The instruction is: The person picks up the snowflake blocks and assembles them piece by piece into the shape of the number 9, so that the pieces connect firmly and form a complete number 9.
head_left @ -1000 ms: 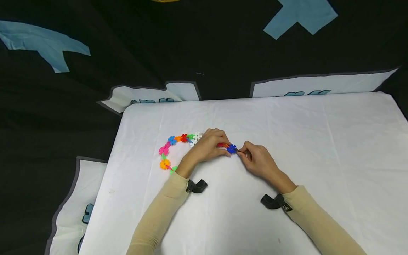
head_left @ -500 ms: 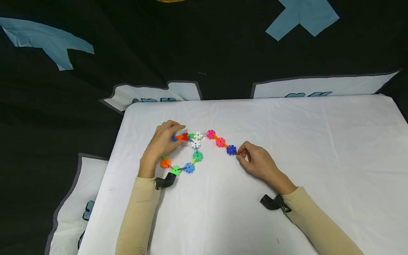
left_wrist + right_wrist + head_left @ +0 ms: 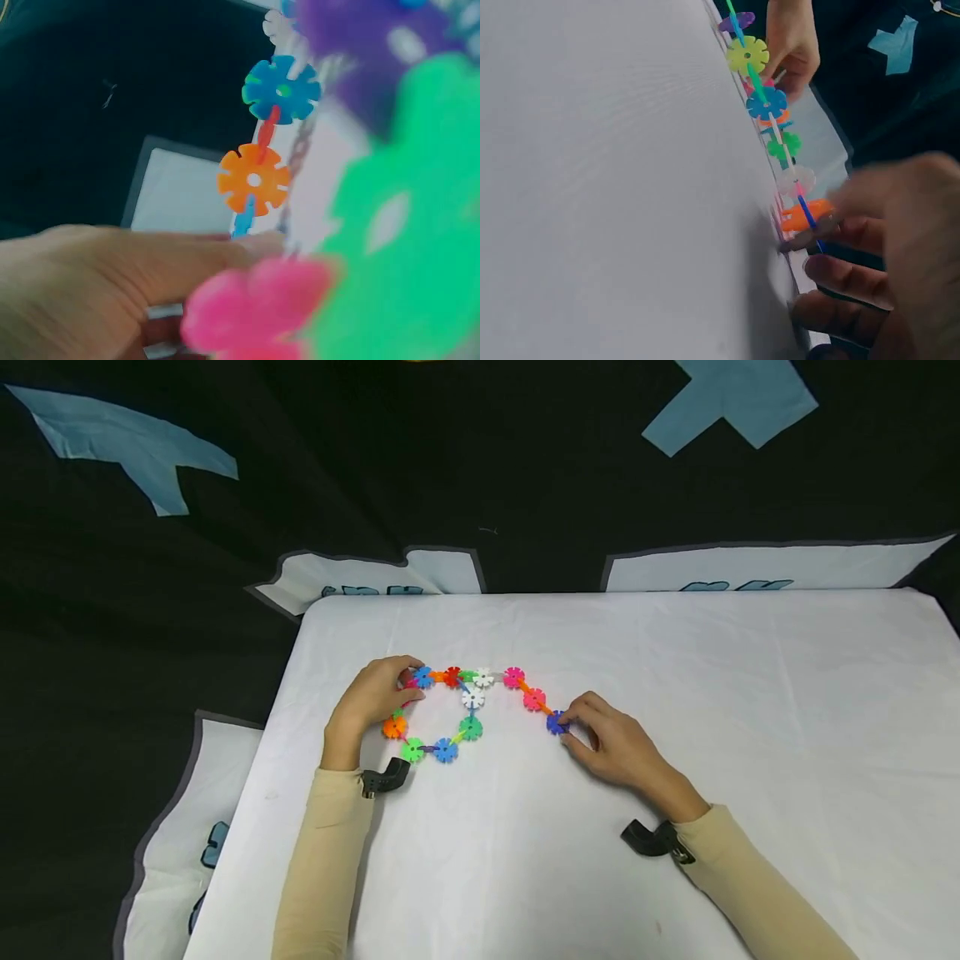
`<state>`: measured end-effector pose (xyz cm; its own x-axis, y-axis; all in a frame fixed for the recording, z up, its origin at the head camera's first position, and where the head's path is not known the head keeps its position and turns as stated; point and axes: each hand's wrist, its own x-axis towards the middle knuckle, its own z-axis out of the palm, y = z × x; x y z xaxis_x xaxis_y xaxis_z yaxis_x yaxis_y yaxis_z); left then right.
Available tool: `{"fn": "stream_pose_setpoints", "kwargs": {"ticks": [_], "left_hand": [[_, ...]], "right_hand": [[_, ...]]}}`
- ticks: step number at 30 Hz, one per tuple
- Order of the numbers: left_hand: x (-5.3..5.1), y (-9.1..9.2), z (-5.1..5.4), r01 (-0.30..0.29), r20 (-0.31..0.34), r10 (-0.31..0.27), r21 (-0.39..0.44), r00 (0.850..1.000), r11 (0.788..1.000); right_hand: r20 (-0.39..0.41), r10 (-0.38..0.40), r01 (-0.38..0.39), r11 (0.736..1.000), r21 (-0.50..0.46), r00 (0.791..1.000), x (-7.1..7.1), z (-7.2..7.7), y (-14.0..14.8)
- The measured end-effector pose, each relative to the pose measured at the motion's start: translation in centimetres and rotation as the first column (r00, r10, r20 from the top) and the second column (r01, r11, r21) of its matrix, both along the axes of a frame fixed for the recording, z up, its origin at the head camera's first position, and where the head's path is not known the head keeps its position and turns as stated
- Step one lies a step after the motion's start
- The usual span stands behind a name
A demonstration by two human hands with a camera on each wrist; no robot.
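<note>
A chain of colourful plastic snowflake discs lies on the white table, slotted together into a ring with a tail running right. My left hand (image 3: 367, 702) pinches the ring's upper left, at a pink disc (image 3: 247, 307) beside a blue disc (image 3: 423, 677); its fingers partly hide the pieces there. Lower on the ring are an orange disc (image 3: 394, 727) and a green disc (image 3: 413, 750). At the tail's end, my right hand (image 3: 618, 747) holds a dark blue disc (image 3: 556, 722) between thumb and fingers. Two pink discs, one of them the nearer pink disc (image 3: 534, 699), precede it.
The white-clothed table (image 3: 750, 710) extends right of the chain and toward the front. Behind it hangs a dark curtain (image 3: 525, 468) with pale blue shapes. Black wrist mounts (image 3: 651, 839) sit on both beige sleeves.
My left hand left the tail's blue end and moved to the ring's left side. The right fingers shifted from a small dark piece at the blue disc's edge onto the disc itself.
</note>
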<state>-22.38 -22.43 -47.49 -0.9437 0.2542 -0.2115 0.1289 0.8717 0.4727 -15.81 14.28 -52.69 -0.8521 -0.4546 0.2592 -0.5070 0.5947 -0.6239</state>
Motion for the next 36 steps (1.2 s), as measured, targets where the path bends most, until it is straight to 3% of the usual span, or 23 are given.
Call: {"fn": "stream_pose_setpoints", "kwargs": {"ticks": [5, 8, 10, 12, 15, 17, 21, 24, 26, 29, 32, 34, 36], "left_hand": [[-0.2, 0.9, -0.2, 0.05, -0.089, -0.043, 0.077, 0.995, 0.996], [0.2, 0.6, 0.2, -0.005, -0.105, 0.009, 0.04, 0.994, 0.999], [0.5, 0.3, 0.6, -0.058, -0.04, 0.058, -0.009, 0.998, 0.998], [0.8, 0.0, 0.9, -0.087, 0.07, 0.091, -0.059, 0.993, 0.994], [0.9, -0.1, 1.0, -0.058, 0.182, 0.069, -0.061, 0.981, 0.996], [0.7, 0.3, 0.7, -0.023, 0.165, 0.024, -0.006, 0.986, 1.0], [0.0, 1.5, -0.1, 0.052, 0.011, -0.053, 0.094, 0.999, 0.994], [-0.1, 2.1, -0.2, 0.039, -0.06, -0.034, 0.076, 0.998, 0.996], [0.1, 2.1, 0.0, -0.009, -0.04, 0.01, 0.033, 0.999, 0.999], [0.6, 1.9, 0.4, -0.052, 0.076, 0.053, -0.016, 0.996, 0.998], [0.8, 1.9, 0.5, -0.025, 0.164, 0.023, 0.006, 0.986, 1.0], [0.6, 2.1, 0.3, 0.001, 0.156, -0.008, 0.046, 0.988, 0.999], [0.3, 2.5, -0.1, 0.025, 0.098, -0.034, 0.091, 0.995, 0.995]], "right_hand": [[0.01, -0.012, 0.012, 1.0, -0.01, 1.0, 0.2, 0.2, 0.4], [0.036, -0.008, 0.008, 1.0, 0.009, 0.999, 0.2, 0.3, 0.4], [0.043, 0.009, -0.01, 0.999, 0.032, 0.999, 0.2, 0.3, 0.4], [0.044, 0.023, -0.025, 0.999, 0.046, 0.999, 0.3, 0.3, 0.4], [0.029, 0.037, -0.039, 0.998, 0.05, 0.999, 0.6, 0.5, 0.5], [0.016, 0.042, -0.042, 0.998, 0.042, 0.999, 0.8, 0.6, 0.6], [-0.002, 0.019, -0.019, 1.0, 0.023, 1.0, 1.2, 0.8, 0.9], [0.021, -0.013, 0.013, 1.0, 0.004, 1.0, 1.3, 0.8, 1.1], [0.05, -0.003, 0.003, 1.0, 0.006, 0.999, 1.3, 0.8, 1.1], [0.068, 0.054, -0.057, 0.997, 0.045, 0.996, 1.2, 0.7, 1.0], [0.053, 0.08, -0.083, 0.994, 0.064, 0.995, 1.4, 0.7, 0.7], [0.022, 0.068, -0.069, 0.997, 0.044, 0.997, 1.5, 0.6, 0.7], [-0.014, 0.036, -0.036, 0.999, 0.02, 0.999, 1.6, 0.6, 0.7]]}}
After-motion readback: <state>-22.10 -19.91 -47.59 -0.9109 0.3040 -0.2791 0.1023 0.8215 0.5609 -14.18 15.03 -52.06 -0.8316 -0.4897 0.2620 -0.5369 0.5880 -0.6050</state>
